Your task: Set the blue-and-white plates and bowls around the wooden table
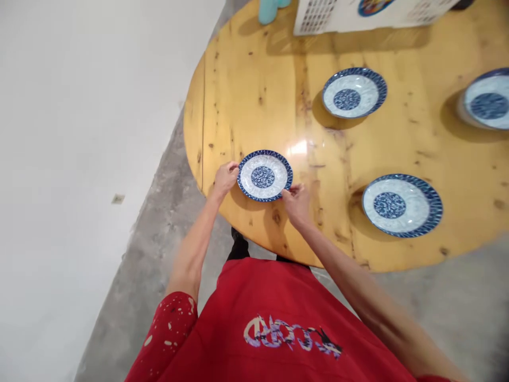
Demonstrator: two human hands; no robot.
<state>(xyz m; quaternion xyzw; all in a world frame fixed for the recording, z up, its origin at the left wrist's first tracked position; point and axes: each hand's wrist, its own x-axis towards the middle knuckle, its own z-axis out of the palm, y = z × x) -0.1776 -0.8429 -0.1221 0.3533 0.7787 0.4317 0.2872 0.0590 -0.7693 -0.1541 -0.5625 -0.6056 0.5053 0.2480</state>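
Observation:
A blue-and-white plate [263, 176] with a dark blue rim and a speckled blue centre is near the left front edge of the wooden table. My left hand [226, 177] pinches its left rim, fingers closed. On the lower right rim, my right hand [296, 201] grips the same plate between thumb and fingers. Whether the plate rests fully on the wood or is slightly raised, I cannot tell.
The rounded wooden table [254, 101] carries a matching dish [353, 93] farther back, another dish [401, 206] at front right and a deeper bowl [489, 101] at the right edge. A white perforated basket [342, 18] and a light-blue object [268, 10] stand behind. A white wall [79, 132] is left.

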